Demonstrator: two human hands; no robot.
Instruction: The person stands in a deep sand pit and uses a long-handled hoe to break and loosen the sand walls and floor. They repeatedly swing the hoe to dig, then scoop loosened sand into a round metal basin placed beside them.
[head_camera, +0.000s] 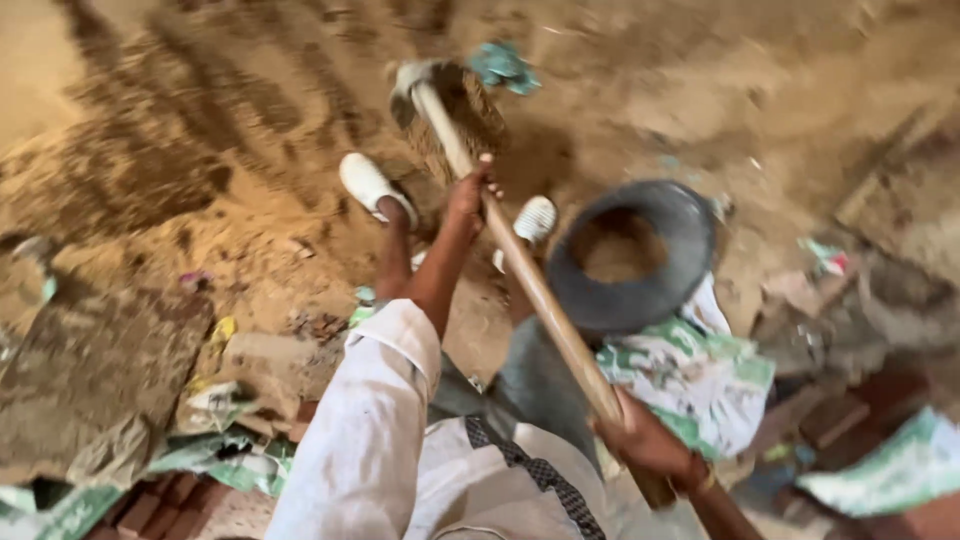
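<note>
Long wooden-handled hoe (520, 265): soil-caked blade down on the sandy floor (200, 150) ahead of the white sandals. Left hand (470, 190) clamped high on the shaft, right hand (645, 440) clamped near its end. Black round rubber basin (680, 230) just beside; short pulls toward it likely serve best.

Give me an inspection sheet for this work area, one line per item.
Surface: sandy ground, loose and scuffed.
Job's things: wooden-handled hoe, blade in the sand; round black pan beside it, sand inside.
Clutter: green-and-white sacks, red bricks, paper scraps.
Grippers: left hand grips the handle higher up; right hand grips near its end.
Cables: nothing seen.
Surroundings: white shoes on the sand.
</note>
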